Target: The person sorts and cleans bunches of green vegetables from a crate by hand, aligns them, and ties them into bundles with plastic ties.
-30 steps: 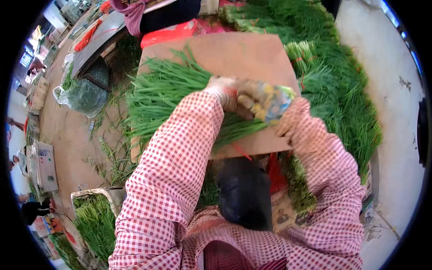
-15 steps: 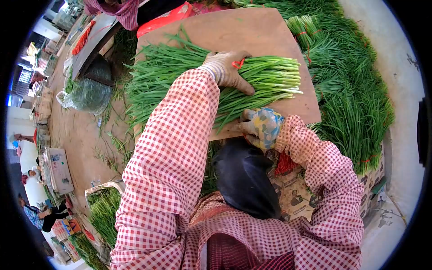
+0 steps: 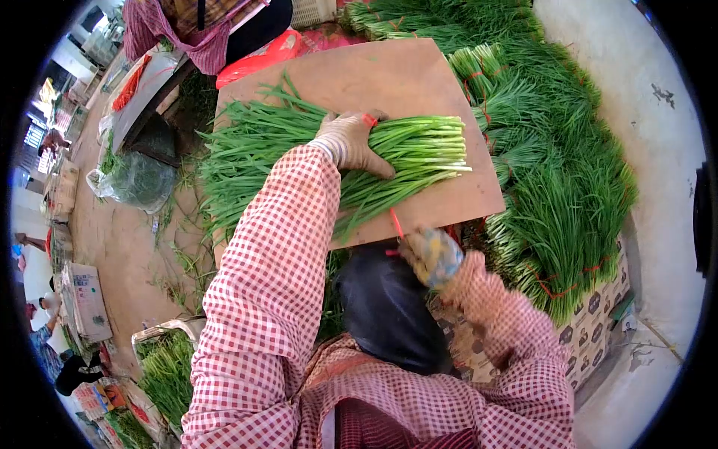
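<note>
A bunch of long green garlic chives (image 3: 419, 142) lies across the brown board (image 3: 404, 71), pale stem ends to the right. My left hand (image 3: 355, 144), in a dirty knitted glove, is wrapped over the top of the bunch. A bit of red tie (image 3: 369, 120) shows beside its fingers. Just off the board's near edge is my right hand (image 3: 430, 256), in a patterned glove and blurred. Its fingers are closed on a thin red tie (image 3: 396, 223), one end of which sticks up over the board edge.
Many tied chive bundles (image 3: 561, 239) are heaped to the right of the board. A black rounded object (image 3: 389, 310) sits between my arms. On the left are a plastic bag (image 3: 142, 179), scattered leaves and a crate of greens (image 3: 166, 374). Another person's sleeve (image 3: 206, 49) is at top left.
My right hand has pulled away from the board's edge, and a red tie now shows in its fingers. My left hand stays on the chives. The whole view has shifted slightly.
</note>
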Demonstrator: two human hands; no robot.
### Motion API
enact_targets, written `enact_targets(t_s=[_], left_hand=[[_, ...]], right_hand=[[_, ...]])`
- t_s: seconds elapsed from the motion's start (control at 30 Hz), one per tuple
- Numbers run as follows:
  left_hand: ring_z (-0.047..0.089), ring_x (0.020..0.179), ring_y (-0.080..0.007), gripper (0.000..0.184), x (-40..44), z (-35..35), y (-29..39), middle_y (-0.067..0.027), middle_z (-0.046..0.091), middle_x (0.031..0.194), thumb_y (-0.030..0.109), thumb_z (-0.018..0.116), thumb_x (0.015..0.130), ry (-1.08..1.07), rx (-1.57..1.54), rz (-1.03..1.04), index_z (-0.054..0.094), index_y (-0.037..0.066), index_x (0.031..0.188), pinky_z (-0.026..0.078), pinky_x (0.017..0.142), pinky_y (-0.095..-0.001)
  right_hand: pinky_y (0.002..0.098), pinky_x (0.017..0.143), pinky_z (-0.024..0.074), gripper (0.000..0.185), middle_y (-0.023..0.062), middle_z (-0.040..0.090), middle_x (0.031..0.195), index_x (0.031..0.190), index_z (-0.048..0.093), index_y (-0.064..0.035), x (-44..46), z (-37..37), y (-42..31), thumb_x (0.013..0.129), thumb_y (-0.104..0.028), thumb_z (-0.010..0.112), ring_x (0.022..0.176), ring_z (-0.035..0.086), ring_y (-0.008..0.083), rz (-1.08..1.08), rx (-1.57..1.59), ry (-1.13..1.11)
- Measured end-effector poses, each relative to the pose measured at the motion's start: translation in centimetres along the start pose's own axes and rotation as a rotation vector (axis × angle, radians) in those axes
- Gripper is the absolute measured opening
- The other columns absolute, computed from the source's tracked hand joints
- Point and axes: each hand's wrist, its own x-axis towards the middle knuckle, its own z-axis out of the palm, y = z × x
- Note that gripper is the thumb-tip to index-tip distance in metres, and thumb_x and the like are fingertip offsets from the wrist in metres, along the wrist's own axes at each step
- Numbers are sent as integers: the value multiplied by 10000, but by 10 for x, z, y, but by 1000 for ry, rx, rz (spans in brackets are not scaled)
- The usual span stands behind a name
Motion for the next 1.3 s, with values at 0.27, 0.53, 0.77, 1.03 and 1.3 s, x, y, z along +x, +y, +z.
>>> enact_targets(t_s=[0.27, 0.53, 0.77, 1.03, 1.3], left_hand=[[547, 1145, -334, 897, -4, 0, 0, -155, 644, 1127, 466, 835, 460, 27, 25, -16, 557, 124, 1242, 258, 1067, -477], [538, 1160, -306, 971, -7, -3, 0, -144, 615, 1168, 542, 812, 461, -9, 58, -40, 509, 90, 1265, 263, 1063, -499], [535, 1165, -299, 974, -11, -6, -2, -140, 618, 1161, 539, 820, 455, -9, -6, -5, 517, 97, 1268, 264, 1053, -497], [519, 1185, -298, 996, -16, -6, -5, -138, 597, 1201, 559, 803, 471, 6, -21, 54, 486, 107, 1300, 257, 1063, -502], [499, 1206, -291, 1013, -16, 1, -7, -118, 578, 1235, 565, 798, 481, 68, -10, 79, 461, 122, 1328, 235, 1078, -523]], right_hand=[[364, 674, 485, 121, 125, 570, 944, 966, 572, -31, 0, -37, -10, 881, -114, 592, 795, 588, 251, -226, 281, 247], [240, 533, 492, 197, 50, 576, 792, 1086, 518, 12, 137, -87, -16, 949, -129, 519, 650, 574, 106, 276, 767, 300], [231, 518, 483, 532, 85, 564, 839, 1338, 362, 30, 141, -108, -11, 861, -54, 583, 639, 567, 129, 491, 679, 263], [283, 486, 498, 621, 103, 565, 800, 1355, 360, 22, 180, -135, -8, 780, 28, 593, 599, 597, 185, 494, 389, -183], [235, 480, 456, 336, 73, 585, 783, 1168, 510, 19, 190, -128, -15, 841, -13, 581, 598, 583, 131, 475, 357, -142]])
